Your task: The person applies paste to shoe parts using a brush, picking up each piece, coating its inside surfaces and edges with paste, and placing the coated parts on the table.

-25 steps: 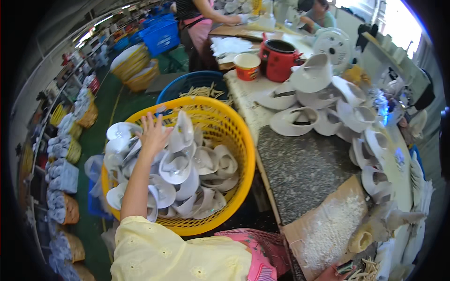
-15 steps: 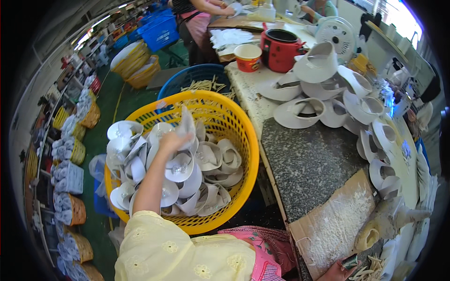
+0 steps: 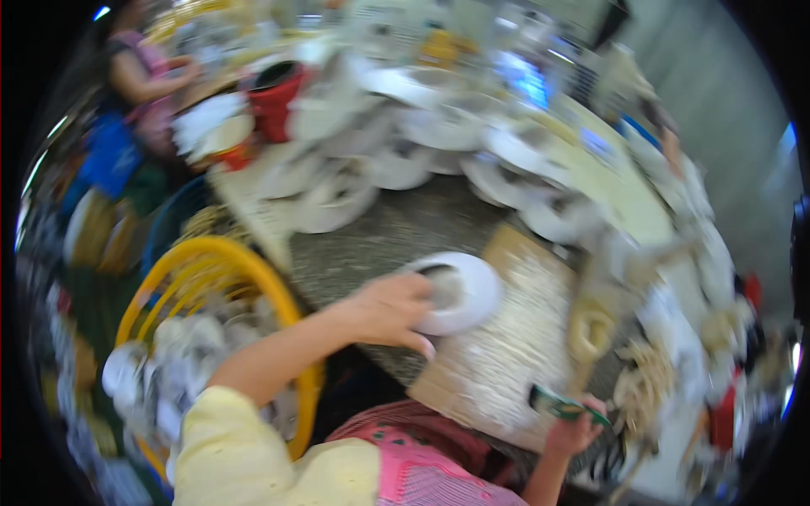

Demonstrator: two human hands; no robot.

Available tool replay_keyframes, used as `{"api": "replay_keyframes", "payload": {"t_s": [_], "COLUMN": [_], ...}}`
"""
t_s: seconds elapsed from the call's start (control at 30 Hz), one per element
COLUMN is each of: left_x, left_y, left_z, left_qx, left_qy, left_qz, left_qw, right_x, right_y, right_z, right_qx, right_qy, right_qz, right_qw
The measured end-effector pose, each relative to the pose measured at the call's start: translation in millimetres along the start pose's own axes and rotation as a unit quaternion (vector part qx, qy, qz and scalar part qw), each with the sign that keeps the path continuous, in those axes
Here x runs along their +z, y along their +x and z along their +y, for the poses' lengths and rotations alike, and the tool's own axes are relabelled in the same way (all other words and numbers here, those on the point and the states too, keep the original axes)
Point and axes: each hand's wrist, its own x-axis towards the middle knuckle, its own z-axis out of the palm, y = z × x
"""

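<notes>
Speckled grey stone counter point(image 3: 380, 240) filled the middle of a blurred view, and on it the left hand point(image 3: 390, 310) was clamped on a white, round, shallow ceramic piece point(image 3: 460, 293), fingers curled over its rim at about 8 o'clock. Half a second earlier that hand had been down among the white pieces in the yellow woven plastic basket point(image 3: 215, 274); it had since come up to the counter. The right hand point(image 3: 574, 432), at 5 o'clock, was closed on a small green flat object point(image 3: 558, 405).
</notes>
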Motion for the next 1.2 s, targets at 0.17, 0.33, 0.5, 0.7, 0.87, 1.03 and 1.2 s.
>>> {"api": "replay_keyframes", "payload": {"t_s": [0.17,0.33,0.5,0.7,0.87,1.03,1.2], "left_x": [-7.4,-14.5,-33.5,0.6,-5.8,8.1,10.0], "left_y": [17.5,28.3,36.5,29.4,49.3,57.1,59.4], "left_z": [9.1,16.9,47.9,32.9,34.4,20.6,23.9], "left_qx": [-0.199,-0.303,-0.042,0.084,0.112,0.127,0.111], "left_qy": [0.015,-0.164,0.012,-0.011,-0.004,0.017,-0.034], "left_qz": [-0.048,0.021,0.148,0.033,-0.051,-0.089,-0.11], "left_qw": [0.979,0.938,0.988,0.996,0.992,0.988,0.987], "right_x": [28.1,19.4,10.6,-1.9,-16.2,53.5,72.7], "right_y": [49.3,92.3,114.3,99.3,78.4,54.7,81.7], "right_z": [-36.2,-25.8,-14.0,-38.5,-48.0,1.1,33.2], "right_qx": [-0.016,-0.127,-0.092,-0.17,0.012,0.073,-0.033], "right_qy": [-0.303,-0.368,-0.544,-0.474,-0.352,-0.239,-0.339], "right_qz": [-0.019,0.003,-0.099,-0.279,0.0,-0.184,-0.243], "right_qw": [0.953,0.921,0.828,0.818,0.936,0.951,0.908]}}
